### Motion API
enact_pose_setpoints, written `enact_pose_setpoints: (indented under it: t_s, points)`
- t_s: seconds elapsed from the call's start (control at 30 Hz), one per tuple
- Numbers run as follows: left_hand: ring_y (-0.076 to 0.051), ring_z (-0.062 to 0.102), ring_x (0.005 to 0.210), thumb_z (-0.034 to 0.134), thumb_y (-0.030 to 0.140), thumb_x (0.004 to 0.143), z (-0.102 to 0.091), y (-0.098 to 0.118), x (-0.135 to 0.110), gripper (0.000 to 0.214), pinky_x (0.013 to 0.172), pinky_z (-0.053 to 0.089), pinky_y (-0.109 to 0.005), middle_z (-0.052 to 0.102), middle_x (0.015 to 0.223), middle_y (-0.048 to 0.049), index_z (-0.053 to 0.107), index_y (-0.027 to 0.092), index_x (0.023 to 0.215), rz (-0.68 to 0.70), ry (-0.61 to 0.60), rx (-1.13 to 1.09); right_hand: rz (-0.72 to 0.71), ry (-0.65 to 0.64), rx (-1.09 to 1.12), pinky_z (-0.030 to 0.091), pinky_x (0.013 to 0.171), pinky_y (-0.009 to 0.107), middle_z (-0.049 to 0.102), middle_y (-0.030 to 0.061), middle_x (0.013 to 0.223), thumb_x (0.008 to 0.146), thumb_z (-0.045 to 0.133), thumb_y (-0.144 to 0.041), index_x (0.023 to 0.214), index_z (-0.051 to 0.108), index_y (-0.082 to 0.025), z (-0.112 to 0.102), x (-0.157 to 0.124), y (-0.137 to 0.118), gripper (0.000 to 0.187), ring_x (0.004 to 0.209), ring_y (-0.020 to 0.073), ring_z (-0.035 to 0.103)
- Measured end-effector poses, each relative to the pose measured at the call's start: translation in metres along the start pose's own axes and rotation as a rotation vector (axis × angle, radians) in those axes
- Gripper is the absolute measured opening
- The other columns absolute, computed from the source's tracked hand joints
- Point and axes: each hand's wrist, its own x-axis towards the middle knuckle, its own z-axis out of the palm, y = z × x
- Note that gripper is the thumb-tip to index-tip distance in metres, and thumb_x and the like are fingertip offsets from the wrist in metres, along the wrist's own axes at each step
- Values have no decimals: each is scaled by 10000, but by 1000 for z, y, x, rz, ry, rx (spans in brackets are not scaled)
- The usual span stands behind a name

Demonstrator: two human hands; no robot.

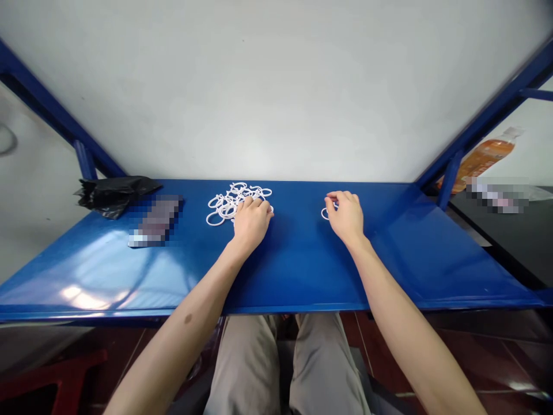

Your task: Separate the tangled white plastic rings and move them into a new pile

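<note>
A loose pile of thin white plastic rings [225, 212], which look like curtain rings with small eyelets, lies on the blue tabletop. My left hand [253, 219] is over the pile's right side with its fingers curled down and closed. A bit of white ring shows at its thumb side; the fingertips are hidden. Farther right, my right hand [347, 216] has its thumb and fingers bent together around a single white ring [324, 214]. Part of that ring sticks out left of the thumb, the rest is hidden behind the hand.
A black plastic bag [116, 193] and a blurred-out phone-like object [158, 222] lie to the left on the blue table [298, 276]. A pale wall [268, 104] rises behind. Blue frame bars [451, 178] flank the table; an orange drink bottle [486, 157] is beyond on the right.
</note>
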Motion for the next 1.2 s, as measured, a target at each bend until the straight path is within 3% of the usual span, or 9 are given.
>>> enact_pose_setpoints:
  t_s: [0.1,0.27,0.33,0.43,0.57,0.63,0.77,0.93,1.2]
  points:
    - [-276,557,896,628,251,944,-7,14,1,118,812,439,-422,696,891,-82,647,212,835,81,50,-52,-84,-162,246,497,892,399,737,81,987,974,542,-387,992,716,-218,5,-7,-17,244,927,239,652]
    - [-218,534,847,586,263,986,-12,36,-2,148,789,465,-358,662,858,-52,623,204,856,290,56,-234,-25,-480,630,520,739,324,728,20,814,970,539,-470,945,694,-221,11,-22,-43,294,738,173,667]
    - [-209,538,845,578,243,989,-12,41,-4,143,786,473,-349,654,861,-48,612,202,857,328,40,-281,7,-477,726,524,699,313,703,4,772,954,554,-459,987,671,-215,13,-25,-48,272,696,162,653]
    - [-198,577,893,597,249,982,-10,45,-6,78,808,491,-338,655,933,-47,603,205,918,279,47,-370,40,-361,797,535,679,306,659,-31,727,916,611,-416,1119,619,-215,13,-25,-48,286,664,152,647]
    - [-163,634,860,631,274,958,-7,46,-4,127,750,514,-295,675,1018,-58,582,197,1046,-48,107,-545,63,-282,806,563,676,318,679,-14,756,904,638,-435,1106,626,-223,9,-22,-47,293,679,160,673]
    - [-144,648,784,581,287,980,-6,45,-1,93,712,516,-279,702,946,-34,590,202,1017,-177,43,-662,63,-291,811,576,679,326,711,11,799,899,649,-444,1092,645,-222,7,-22,-47,294,704,169,688]
    - [-130,645,673,495,343,1009,-5,41,1,199,631,511,-257,710,806,2,600,210,904,-272,-127,-890,15,-344,797,583,685,330,741,38,844,907,650,-450,1031,675,-218,10,-27,-47,265,744,181,701]
    - [-122,606,603,506,288,990,-8,44,-3,189,617,481,-260,720,777,7,584,207,838,-291,-95,-844,-13,-376,777,569,676,334,741,23,829,915,654,-446,997,688,-227,18,-32,-44,236,705,179,687]
    - [-130,626,632,477,172,990,-7,41,-4,175,651,462,-248,699,729,17,560,204,839,-180,-103,-705,-172,-398,656,548,702,322,737,14,841,975,588,-383,1003,718,-241,16,-33,-43,195,701,175,684]
